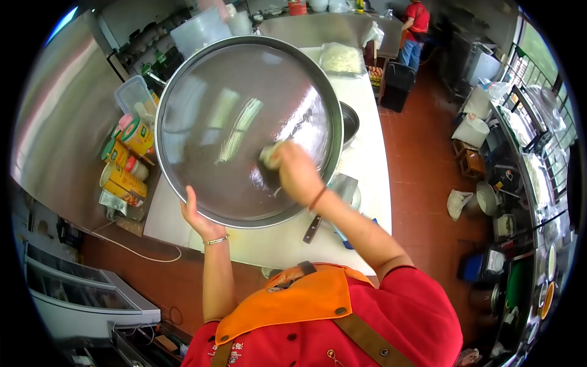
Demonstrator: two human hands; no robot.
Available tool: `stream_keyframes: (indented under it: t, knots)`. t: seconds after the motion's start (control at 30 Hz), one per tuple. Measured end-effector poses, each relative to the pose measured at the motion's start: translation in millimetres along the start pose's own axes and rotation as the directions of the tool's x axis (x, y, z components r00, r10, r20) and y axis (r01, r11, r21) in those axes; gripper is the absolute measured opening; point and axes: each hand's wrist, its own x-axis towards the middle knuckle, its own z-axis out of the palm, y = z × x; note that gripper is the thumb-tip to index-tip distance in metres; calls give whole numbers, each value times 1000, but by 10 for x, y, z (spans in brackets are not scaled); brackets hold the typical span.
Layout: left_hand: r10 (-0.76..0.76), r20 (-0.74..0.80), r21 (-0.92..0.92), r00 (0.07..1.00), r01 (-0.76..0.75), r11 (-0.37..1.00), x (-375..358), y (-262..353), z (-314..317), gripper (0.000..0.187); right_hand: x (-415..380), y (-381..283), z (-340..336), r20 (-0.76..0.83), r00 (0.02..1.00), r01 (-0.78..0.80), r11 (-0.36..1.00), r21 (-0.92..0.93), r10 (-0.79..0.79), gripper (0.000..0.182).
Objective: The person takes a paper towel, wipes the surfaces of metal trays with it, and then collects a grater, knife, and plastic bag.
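Note:
A large round metal pan [202,104] with a dark, shiny inside is tilted up toward me above the white table. My left hand [205,223] grips its lower left rim, thumb on the near side and the other fingers hidden behind. My right hand [296,174] is closed around a crumpled pale cloth [269,156] and presses it to the pan's inner face, right of centre. Below the right forearm lies a cleaver [313,229] with a dark handle. Part of a smaller dark pan [350,125] shows behind the big pan's right edge.
Yellow tins [124,183] and a clear plastic tub [136,98] stand left of the white table [376,159]. A bag of pale food [341,59] lies at its far end. A person in red [417,24] stands beyond. Loaded shelves [526,147] line the right.

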Motion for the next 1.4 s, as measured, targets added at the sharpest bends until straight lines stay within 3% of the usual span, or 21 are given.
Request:
stream_keyframes:
  t: [0.07,0.13,0.23,0.33,0.43,0.53,0.6,0.73,0.77,0.87,0.93,1.0,1.1,1.13,1.2,1.3,1.4]
  knots:
    - [-10,-21,-44,1000,9,999,-53,51,-8,40,416,371,-279,-242,961,-174,971,-162,132,23]
    - [-55,21,-80,998,56,995,-110,122,-42,39,704,715,-511,-361,929,-192,944,-267,87,26]
    - [-23,78,-81,997,30,996,-128,116,-15,37,493,482,-203,-194,973,-171,950,-260,122,32]
    - [37,104,-25,994,-35,999,-131,109,79,36,7,-271,203,54,998,18,1000,24,-20,33]
    - [49,86,42,995,-53,998,-90,49,71,37,-290,-613,401,259,935,168,946,277,-242,23]
    - [64,49,105,997,-69,992,-135,61,16,37,-104,-465,264,207,959,102,920,378,-192,20]
    - [54,60,97,997,-59,994,-187,92,-43,38,169,-170,-70,-23,997,-67,979,193,73,19]
    - [-2,85,5,996,2,1000,-319,79,30,35,394,224,-321,-254,949,-218,971,-99,187,25]
    - [-16,72,-16,997,17,1000,-361,27,107,33,277,11,-203,-162,985,-75,993,-87,60,27]
    - [-113,99,-18,989,115,993,-301,-140,108,35,-222,-575,101,137,984,103,992,75,-112,29]
    - [-138,81,-12,987,140,990,-294,-233,117,36,-483,-613,180,221,965,87,967,239,-141,28]
    - [-153,75,-32,985,156,987,-336,-285,215,35,-478,-519,-121,235,972,-43,969,245,-17,28]
    - [-211,113,4,971,212,977,-367,-266,318,36,-397,-143,-905,29,981,-188,978,-89,191,22]
    - [-232,129,8,964,233,972,-379,-270,318,36,-394,112,-1182,-38,981,-191,953,-234,188,23]
    - [-315,178,-18,932,323,946,-372,-324,256,33,-514,453,-1617,-114,954,-295,792,-534,278,21]
    - [-424,265,-86,866,459,884,-447,-373,256,36,-904,527,-1873,-100,959,-257,663,-703,266,33]
    - [-443,314,-121,839,499,858,-588,-297,272,32,-1289,251,-2001,64,884,-256,594,-762,464,43]
